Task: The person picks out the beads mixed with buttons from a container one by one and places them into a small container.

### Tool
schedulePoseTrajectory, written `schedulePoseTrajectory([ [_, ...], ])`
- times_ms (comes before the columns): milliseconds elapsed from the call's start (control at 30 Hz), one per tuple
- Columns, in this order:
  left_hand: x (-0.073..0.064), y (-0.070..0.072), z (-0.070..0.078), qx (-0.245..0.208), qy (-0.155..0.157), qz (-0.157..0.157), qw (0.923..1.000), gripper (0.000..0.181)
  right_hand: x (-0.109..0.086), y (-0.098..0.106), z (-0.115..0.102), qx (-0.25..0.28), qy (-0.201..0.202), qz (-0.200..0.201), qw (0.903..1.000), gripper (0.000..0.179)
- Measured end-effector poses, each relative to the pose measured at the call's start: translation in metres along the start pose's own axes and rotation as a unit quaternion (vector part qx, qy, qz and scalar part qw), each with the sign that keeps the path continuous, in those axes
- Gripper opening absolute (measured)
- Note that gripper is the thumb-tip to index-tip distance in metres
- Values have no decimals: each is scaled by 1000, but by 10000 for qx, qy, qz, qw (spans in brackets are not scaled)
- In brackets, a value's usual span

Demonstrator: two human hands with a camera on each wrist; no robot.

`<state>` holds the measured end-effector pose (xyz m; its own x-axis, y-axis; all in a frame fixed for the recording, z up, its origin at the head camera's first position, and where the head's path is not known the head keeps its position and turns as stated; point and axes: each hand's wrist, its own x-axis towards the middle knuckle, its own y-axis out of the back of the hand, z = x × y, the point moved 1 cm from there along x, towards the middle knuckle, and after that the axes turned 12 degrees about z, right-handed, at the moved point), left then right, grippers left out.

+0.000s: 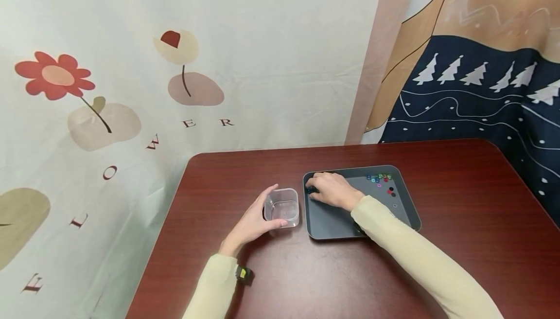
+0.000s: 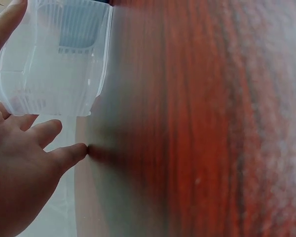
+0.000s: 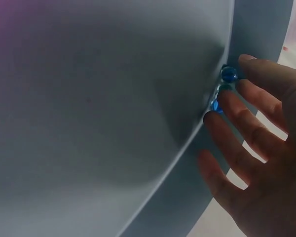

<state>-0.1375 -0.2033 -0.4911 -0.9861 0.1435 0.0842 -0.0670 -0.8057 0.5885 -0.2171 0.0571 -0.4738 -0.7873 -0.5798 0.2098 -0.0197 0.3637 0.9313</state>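
One clear box (image 1: 282, 208) is standing between thumb and fingers of the grasping left hand (image 1: 251, 221), and blue beads (image 3: 229, 74) are lying along the wall of one grey tray (image 1: 330, 226), at the fingertips of the unclenched right hand (image 1: 334, 190).

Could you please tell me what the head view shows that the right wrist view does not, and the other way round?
Only the head view shows the left hand holding the clear container, and the small coloured pieces scattered toward the right side of the tray.

Only the right wrist view clearly shows the glossy blue beads near the fingertips, against the tray's edge; from the head camera they are hard to make out by the hand.

Both show the right hand and part of the grey tray.
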Motion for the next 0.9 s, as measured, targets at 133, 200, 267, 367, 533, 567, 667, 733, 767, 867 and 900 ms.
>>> schedulePoseTrajectory([
  [133,0,0,0,-28,14,-5,10000,103,1,-3,0,-65,-26,22,10000,28],
  [200,0,1,0,-44,24,-17,10000,102,2,-5,0,-131,-14,50,9999,25],
  [267,0,1,0,-51,23,-32,10000,103,3,-7,0,-209,-2,70,9998,23],
  [367,0,0,0,-80,13,-38,10000,102,3,-10,0,-309,26,120,9994,20],
  [533,-1,0,0,-130,3,-16,9999,100,2,-10,1,-374,107,210,9990,15],
  [567,-1,0,1,-135,14,-23,9999,100,2,-9,1,-371,121,227,9990,14],
  [667,-2,-1,1,-163,34,-20,9999,100,0,-1,0,-320,120,276,9990,15],
  [733,-2,-1,1,-178,31,-11,9998,100,-2,6,0,-251,92,341,9991,16],
  [767,-3,-1,1,-180,23,-2,9998,100,-2,10,0,-220,65,381,9990,16],
  [867,-3,-1,1,-186,24,6,9998,100,-4,21,-2,-79,-10,516,9986,18],
  [900,-3,-1,0,-183,33,2,9998,100,-5,24,-2,-9,-40,555,9984,18],
])
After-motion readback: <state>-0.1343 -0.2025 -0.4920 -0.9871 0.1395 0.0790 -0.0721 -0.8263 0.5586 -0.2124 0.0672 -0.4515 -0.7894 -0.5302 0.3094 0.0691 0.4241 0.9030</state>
